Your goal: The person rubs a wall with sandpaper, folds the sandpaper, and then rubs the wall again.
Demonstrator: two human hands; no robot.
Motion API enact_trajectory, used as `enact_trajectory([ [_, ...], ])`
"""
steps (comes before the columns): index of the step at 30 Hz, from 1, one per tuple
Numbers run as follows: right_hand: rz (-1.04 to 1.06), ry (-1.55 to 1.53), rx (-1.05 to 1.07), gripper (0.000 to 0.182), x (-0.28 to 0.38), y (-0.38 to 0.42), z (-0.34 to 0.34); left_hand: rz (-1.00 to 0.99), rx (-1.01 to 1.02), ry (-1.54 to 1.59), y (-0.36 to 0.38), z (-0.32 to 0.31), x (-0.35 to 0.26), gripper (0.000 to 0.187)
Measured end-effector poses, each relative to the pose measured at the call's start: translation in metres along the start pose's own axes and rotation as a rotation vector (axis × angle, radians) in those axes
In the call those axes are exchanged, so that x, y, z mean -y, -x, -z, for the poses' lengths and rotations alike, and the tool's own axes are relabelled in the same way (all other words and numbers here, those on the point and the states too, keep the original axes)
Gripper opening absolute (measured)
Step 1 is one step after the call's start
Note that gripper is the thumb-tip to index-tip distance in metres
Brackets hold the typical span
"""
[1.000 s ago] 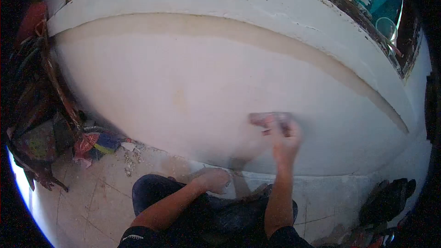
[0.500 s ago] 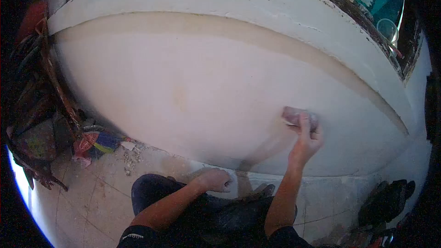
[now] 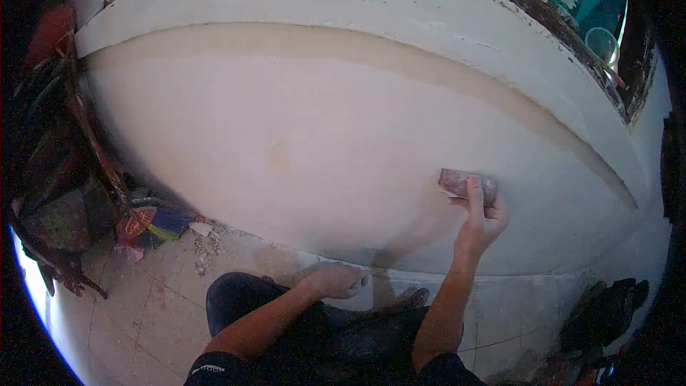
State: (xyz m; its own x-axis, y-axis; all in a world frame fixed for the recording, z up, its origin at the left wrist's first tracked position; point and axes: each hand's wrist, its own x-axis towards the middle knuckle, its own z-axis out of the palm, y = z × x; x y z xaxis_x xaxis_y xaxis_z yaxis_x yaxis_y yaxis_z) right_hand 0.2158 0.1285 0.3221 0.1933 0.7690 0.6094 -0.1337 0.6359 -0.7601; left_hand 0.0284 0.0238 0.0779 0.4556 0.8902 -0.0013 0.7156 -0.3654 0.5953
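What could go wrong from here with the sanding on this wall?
The right hand presses the reddish sanding pad to the wall with few fingers, so it may slip and scrape knuckles. The person squats low, the left hand resting at the knee, so balance could falter. Rubble on the floor could shift underfoot.

Head view, seemingly close, facing wall (image 3: 300,143)

A small reddish-brown sanding pad (image 3: 466,184) lies pressed flat against the pale wall (image 3: 300,136).

Bare forearms, dark trousers (image 3: 286,314)
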Motion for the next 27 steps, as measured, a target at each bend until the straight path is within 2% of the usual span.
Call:
enact_trajectory([
  [3, -0.116, 0.049, 0.037, 0.020, 0.000, 0.011, -0.012, -0.006, 0.036, 0.014, -0.003, 0.004, -0.008, 0.033],
  [5, -0.186, 0.091, 0.243, 0.021, -0.009, 0.025, -0.023, 0.118, 0.179, -0.171, 0.000, 0.024, -0.029, 0.029],
  [6, -0.174, 0.078, 0.352, 0.021, -0.011, 0.034, -0.033, 0.115, 0.181, -0.172, 0.004, 0.029, -0.034, 0.029],
  [7, -0.159, 0.064, 0.462, 0.021, -0.013, 0.040, -0.041, 0.039, 0.128, -0.096, 0.007, 0.034, -0.038, 0.027],
  [8, -0.157, 0.064, 0.459, 0.021, -0.022, 0.043, -0.042, -0.036, 0.075, -0.021, 0.009, 0.037, -0.039, 0.026],
  [11, -0.111, 0.158, 0.559, 0.020, -0.040, 0.046, -0.042, -0.130, -0.024, -0.066, 0.005, 0.008, -0.012, 0.025],
  [13, -0.119, 0.171, 0.405, 0.020, -0.025, 0.035, -0.031, -0.107, 0.001, -0.068, 0.009, 0.022, -0.021, 0.024],
  [15, -0.107, 0.171, 0.158, 0.021, 0.001, 0.023, -0.021, -0.088, 0.030, -0.063, 0.010, 0.029, -0.029, 0.022],
  [16, -0.109, 0.172, 0.162, 0.021, 0.003, 0.016, -0.016, -0.051, 0.043, -0.044, 0.008, 0.031, -0.031, 0.020],
  [18, 0.067, 0.007, -0.161, 0.021, 0.003, 0.005, -0.012, -0.009, 0.052, -0.027, 0.007, 0.026, -0.027, 0.019],
  [19, 0.066, 0.004, -0.158, 0.021, 0.000, 0.006, -0.013, -0.004, -0.005, -0.036, 0.004, 0.018, -0.020, 0.018],
  [21, -0.021, 0.056, -0.102, 0.020, -0.011, 0.011, -0.014, -0.003, -0.058, -0.044, 0.002, 0.015, -0.018, 0.018],
  [23, -0.131, 0.033, 0.196, 0.021, -0.018, 0.027, -0.026, 0.100, 0.173, -0.146, 0.002, 0.034, -0.030, 0.019],
  [25, -0.043, 0.188, 0.483, 0.021, -0.032, 0.041, -0.035, 0.090, 0.115, -0.124, 0.002, 0.024, -0.026, 0.019],
  [27, -0.024, 0.186, 0.517, 0.020, -0.038, 0.044, -0.040, 0.084, 0.058, -0.100, 0.003, 0.018, -0.024, 0.019],
])
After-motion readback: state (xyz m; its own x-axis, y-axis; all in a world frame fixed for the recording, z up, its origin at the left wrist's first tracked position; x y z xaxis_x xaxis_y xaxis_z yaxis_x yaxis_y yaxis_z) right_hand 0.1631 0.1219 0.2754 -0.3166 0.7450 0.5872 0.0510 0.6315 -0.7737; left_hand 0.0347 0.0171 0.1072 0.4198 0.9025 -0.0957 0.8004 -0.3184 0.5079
